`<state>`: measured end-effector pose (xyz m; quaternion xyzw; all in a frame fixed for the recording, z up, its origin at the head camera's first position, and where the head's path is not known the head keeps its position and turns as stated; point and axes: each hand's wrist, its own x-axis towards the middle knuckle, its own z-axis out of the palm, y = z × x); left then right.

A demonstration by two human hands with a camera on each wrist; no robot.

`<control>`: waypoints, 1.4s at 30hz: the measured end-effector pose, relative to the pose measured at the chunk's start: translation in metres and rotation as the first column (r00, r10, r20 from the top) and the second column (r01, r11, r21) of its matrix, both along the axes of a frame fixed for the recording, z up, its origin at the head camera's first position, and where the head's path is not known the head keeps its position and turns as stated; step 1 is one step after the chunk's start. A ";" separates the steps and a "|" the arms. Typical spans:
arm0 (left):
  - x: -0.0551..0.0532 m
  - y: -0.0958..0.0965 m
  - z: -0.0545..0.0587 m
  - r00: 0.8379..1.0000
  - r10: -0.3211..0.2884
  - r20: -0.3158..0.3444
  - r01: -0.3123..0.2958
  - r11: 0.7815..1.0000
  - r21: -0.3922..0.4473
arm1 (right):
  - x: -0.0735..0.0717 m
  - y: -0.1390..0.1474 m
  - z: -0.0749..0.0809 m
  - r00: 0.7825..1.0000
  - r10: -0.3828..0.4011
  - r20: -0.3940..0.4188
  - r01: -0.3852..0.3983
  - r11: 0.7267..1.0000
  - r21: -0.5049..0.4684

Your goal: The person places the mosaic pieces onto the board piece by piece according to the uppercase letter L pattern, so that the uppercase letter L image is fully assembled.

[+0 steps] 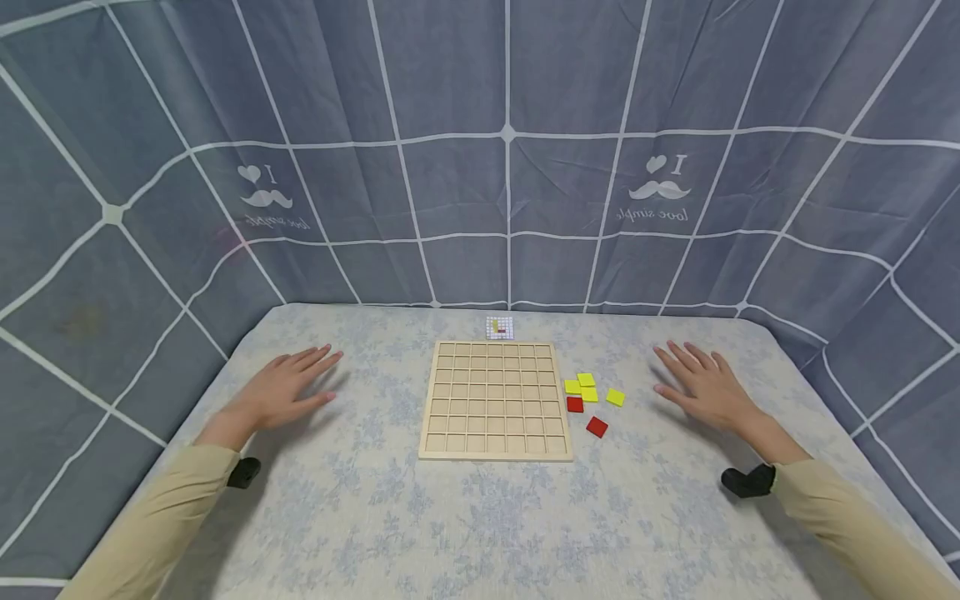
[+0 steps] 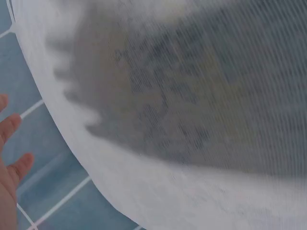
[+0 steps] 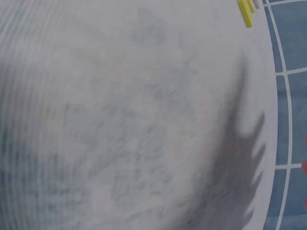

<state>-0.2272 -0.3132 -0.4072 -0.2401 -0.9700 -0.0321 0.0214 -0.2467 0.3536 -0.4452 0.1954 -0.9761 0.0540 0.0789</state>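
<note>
A big blue-gray cloth hangs in soft folds around the table, with white lines that make boxes, and white hearts, mustaches and backward words on it. The table has round corners and a whitish cover with patchy blue flowers. Two tan sleeves reach in from the near corners, with a small black thing at each cuff. The person's left hand is let go and loose, held over the left side of the table, palm down, its fingers stretched out and its thumb apart. The right hand is let go too, over the right side, with its fingers spread and its thumb toward the tiles. Both hands make shadows on the cover. Between them lies a flat, pale wooden board, almost square, with rows of little square pockets showing bare wood. Just past its far edge is a tiny white card with a grid and some colored boxes. Smallest are the flat square tiles, just right of the board: four yellow tiles, three bunched together, and two red tiles.
</note>
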 end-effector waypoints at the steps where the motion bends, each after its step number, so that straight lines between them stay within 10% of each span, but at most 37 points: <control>1: 0.000 0.002 0.000 1.000 -0.006 -0.005 0.006 1.000 -0.005 | 0.000 -0.001 0.001 1.000 0.010 -0.013 -0.010 1.000 -0.001; 18: -0.011 0.057 -0.014 0.992 -0.129 -0.012 0.130 0.990 0.055 | -0.007 -0.044 0.003 0.960 0.125 -0.250 -0.167 0.973 -0.157; 33: -0.008 0.111 -0.027 0.954 -0.167 0.249 0.157 0.986 0.060 | -0.002 -0.076 -0.004 1.000 0.020 -0.006 -0.021 0.954 -0.300; 42: -0.009 0.123 -0.031 0.945 -0.177 0.274 0.175 0.984 0.034 | 0.000 -0.073 -0.011 0.999 -0.002 0.046 0.015 0.961 -0.276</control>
